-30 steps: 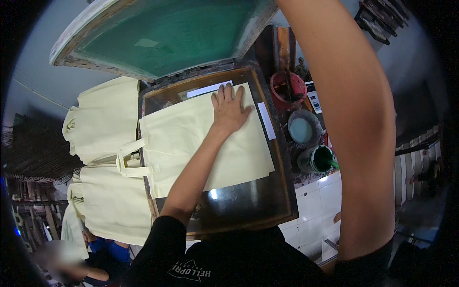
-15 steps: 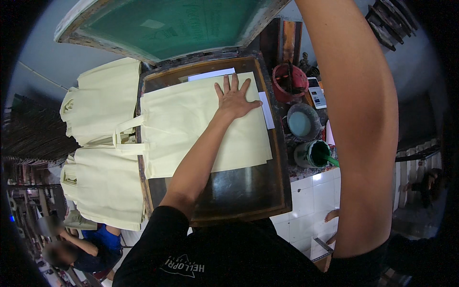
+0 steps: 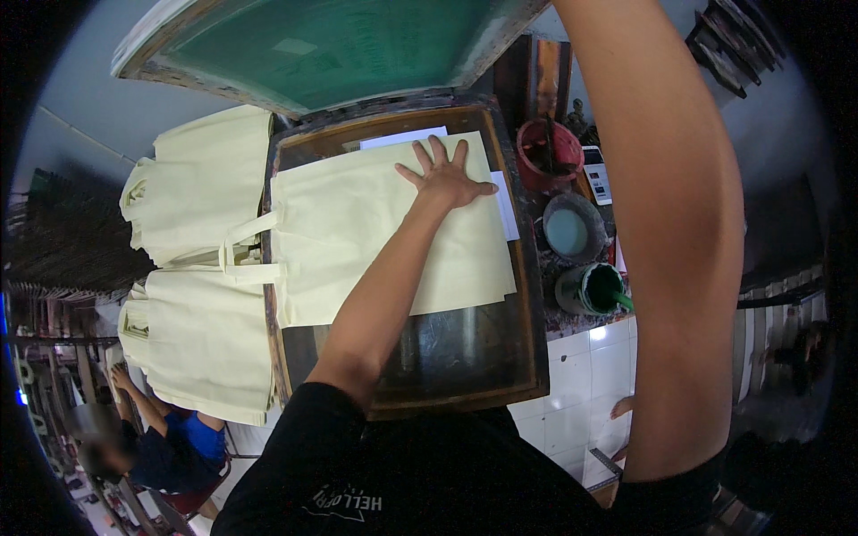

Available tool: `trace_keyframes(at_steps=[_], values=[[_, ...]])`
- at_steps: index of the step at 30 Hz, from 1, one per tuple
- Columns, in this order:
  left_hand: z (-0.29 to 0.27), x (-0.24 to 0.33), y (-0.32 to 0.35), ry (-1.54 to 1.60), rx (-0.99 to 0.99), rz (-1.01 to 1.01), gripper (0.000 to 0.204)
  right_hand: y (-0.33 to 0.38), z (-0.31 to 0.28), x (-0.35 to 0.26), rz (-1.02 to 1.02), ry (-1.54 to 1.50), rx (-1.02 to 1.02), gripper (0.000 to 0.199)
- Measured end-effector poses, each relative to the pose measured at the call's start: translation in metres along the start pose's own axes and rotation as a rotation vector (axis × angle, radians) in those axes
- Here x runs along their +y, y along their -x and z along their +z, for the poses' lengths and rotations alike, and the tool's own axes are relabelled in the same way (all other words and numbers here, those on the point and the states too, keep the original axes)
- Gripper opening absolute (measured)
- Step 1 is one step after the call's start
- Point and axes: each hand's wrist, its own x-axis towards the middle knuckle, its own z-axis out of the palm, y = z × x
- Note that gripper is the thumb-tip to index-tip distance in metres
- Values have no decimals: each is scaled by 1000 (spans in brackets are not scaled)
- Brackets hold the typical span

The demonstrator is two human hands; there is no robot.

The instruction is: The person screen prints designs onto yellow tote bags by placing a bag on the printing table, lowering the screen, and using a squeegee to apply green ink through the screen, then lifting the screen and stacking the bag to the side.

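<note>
A cream fabric tote bag (image 3: 349, 223) lies flat on a dark wood-framed board (image 3: 447, 353), its handles (image 3: 250, 250) pointing left over the edge. My left hand (image 3: 447, 179) rests palm down near the bag's upper right corner, fingers spread, holding nothing. White paper pieces (image 3: 505, 205) show at the bag's right and far edges. Beyond the board, a screen-printing frame (image 3: 357, 54) with green mesh is tilted up. My right arm (image 3: 675, 223) reaches up past the top of the picture; its hand is out of sight.
Two stacks of cream bags (image 3: 206, 344) stand left of the board. To its right are a red bucket (image 3: 547, 156), a bowl of pale liquid (image 3: 567, 230), a paint can (image 3: 590, 288) with a green handle, and a phone (image 3: 596, 174). Another person (image 3: 170, 447) sits at lower left.
My left hand stays on the bag, its fingers shifted slightly. The whole view has moved a little, and the person at lower left has changed posture.
</note>
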Motion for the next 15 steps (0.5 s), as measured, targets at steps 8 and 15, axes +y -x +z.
trace_keyframes(at_steps=[8, 15], values=[[-7, -1, -6, -35, 51, 26, 117, 35, -21, -27, 97, -231, -67, 35], [-50, -50, 163, 1388, 472, 673, 54, 135, 7, -67, 76, -193, 9, 37]])
